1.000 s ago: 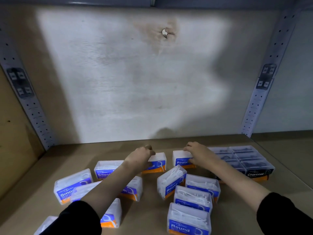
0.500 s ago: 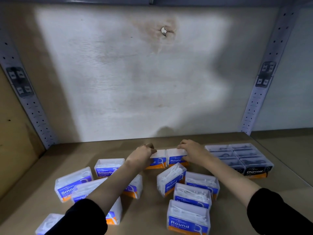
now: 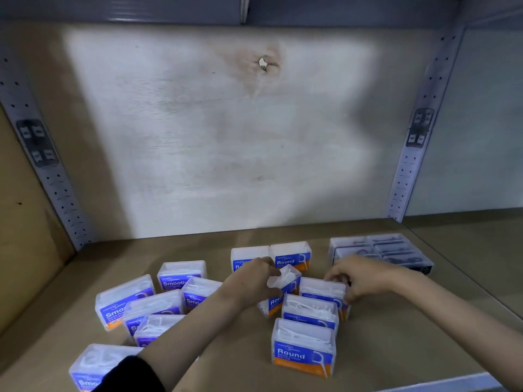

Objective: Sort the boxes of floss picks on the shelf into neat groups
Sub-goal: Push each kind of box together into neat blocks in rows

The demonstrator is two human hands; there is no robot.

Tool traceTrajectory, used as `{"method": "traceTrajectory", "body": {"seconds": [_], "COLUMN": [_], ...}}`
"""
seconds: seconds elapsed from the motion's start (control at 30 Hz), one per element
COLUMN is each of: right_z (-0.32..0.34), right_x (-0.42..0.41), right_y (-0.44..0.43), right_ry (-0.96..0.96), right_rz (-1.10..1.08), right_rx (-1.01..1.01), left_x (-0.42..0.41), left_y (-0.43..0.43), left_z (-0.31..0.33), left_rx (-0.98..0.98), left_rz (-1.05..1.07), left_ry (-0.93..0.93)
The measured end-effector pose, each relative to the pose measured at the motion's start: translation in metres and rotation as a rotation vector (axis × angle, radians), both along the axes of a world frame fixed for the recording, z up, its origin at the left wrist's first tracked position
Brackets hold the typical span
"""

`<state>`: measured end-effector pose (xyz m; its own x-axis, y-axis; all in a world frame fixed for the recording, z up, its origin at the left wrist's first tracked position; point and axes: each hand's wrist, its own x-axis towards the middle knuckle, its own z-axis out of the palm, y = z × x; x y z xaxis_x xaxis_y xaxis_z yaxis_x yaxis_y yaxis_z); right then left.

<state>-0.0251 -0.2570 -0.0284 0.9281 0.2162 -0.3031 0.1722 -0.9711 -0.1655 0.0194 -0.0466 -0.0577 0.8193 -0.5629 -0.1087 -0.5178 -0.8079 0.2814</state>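
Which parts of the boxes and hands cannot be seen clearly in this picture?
- Head view: label of the left back box is partly hidden by the left hand.
- Bottom-left box is covered by the sleeve.
- Dark boxes: print too small and blurred.
- Right hand: fingertips hidden behind a box.

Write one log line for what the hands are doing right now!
left hand: grip on tilted Round box | right hand: grip on next Round box | Smooth boxes: left side, loose

My brown shelf board [image 3: 382,346], loaded with floss-pick boxes.
Smooth boxes [image 3: 181,274] left, Round boxes [image 3: 302,348] centre, dark Charcoal boxes [image 3: 396,250] right.
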Motion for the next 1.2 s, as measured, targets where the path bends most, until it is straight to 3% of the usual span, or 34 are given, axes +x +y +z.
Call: {"method": "traceTrajectory", "body": {"seconds": [0.23, 0.57, 1.2], "right_z": [-0.019, -0.036, -0.032], "right_x": [-0.015, 0.005, 0.02], "right_y": [0.019, 0.038, 0.045], "right_ry": [-0.163, -0.315, -0.376], "right_rz": [-0.041, -0.103, -0.117], "right_rx": [-0.027, 0.054, 0.148], "left_x": [-0.023, -0.018, -0.003], "left_y": [0.005, 0.011, 0.017], "left_z": [-0.015, -0.029, -0.026], "left_rx": [0.15, 0.102, 0.09], "left_rz": [0.036, 0.228, 0.176], "left_ry": [-0.149, -0.222, -0.285]}}
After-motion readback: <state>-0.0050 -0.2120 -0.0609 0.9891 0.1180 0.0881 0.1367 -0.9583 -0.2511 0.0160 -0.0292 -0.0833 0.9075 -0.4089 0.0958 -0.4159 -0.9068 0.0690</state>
